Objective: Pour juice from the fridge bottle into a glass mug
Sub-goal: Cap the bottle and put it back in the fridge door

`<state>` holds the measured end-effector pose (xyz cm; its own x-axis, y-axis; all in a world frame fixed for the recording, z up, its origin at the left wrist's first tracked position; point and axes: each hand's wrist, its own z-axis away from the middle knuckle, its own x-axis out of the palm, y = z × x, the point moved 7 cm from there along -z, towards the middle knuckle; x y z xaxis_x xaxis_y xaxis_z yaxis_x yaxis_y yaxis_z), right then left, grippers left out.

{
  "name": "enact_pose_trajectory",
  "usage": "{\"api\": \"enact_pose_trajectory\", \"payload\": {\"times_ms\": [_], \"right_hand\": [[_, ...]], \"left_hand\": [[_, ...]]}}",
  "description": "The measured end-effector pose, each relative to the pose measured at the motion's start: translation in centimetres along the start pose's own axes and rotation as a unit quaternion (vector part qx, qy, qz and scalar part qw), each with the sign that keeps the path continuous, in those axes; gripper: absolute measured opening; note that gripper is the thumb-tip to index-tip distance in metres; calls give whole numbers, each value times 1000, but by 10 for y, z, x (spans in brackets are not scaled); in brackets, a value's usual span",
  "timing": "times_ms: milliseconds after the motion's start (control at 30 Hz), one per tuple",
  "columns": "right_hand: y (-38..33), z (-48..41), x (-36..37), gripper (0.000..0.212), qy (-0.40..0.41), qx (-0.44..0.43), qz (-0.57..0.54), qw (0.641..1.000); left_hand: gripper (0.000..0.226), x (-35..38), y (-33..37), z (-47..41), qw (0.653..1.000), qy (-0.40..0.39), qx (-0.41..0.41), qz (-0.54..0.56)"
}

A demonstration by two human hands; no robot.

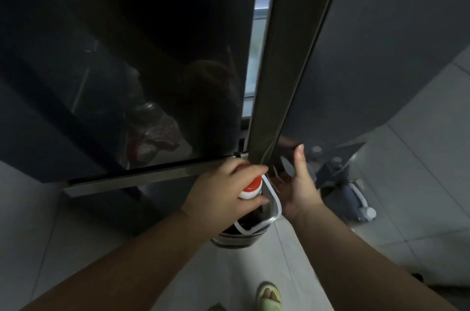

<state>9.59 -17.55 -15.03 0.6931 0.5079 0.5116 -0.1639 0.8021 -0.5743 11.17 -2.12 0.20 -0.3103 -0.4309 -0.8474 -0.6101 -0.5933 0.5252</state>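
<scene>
My left hand [223,191] is closed around the neck of the juice bottle [236,234], a dark bottle with a red and white cap [251,187] and a white carry handle. The bottle hangs upright just in front of the fridge. My right hand [298,183] lies flat with its fingers spread against the lower edge of the right fridge door [368,69]. That door stands slightly ajar, leaving a bright narrow gap [256,43] between it and the glossy black left door [127,56]. No glass mug is in view.
The floor [419,158] is pale grey tile. A dark blue appliance with a white hose [356,198] lies on the floor to the right of the fridge. My foot in a light green slipper [268,296] shows at the bottom.
</scene>
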Motion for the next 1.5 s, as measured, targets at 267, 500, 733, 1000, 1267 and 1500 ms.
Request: {"api": "enact_pose_trajectory", "payload": {"times_ms": [267,500,733,1000,1267,1500], "right_hand": [[-18,89,-36,102,101,-133,7,986],[-77,240,-25,61,111,-636,449,617],[-109,287,-76,65,168,-582,705,368],[-155,321,-145,57,203,-532,761,312],[-215,399,-110,57,130,-672,694,223],[-291,404,-69,91,179,-640,706,243]], "left_hand": [[56,10,49,29,998,13,53,23],[53,19,106,56,997,27,68,18],[53,30,194,86,990,89,106,-13],[54,36,276,106,986,123,112,16],[54,9,335,100,983,148,100,50],[55,-48,375,70,971,200,129,24]]}}
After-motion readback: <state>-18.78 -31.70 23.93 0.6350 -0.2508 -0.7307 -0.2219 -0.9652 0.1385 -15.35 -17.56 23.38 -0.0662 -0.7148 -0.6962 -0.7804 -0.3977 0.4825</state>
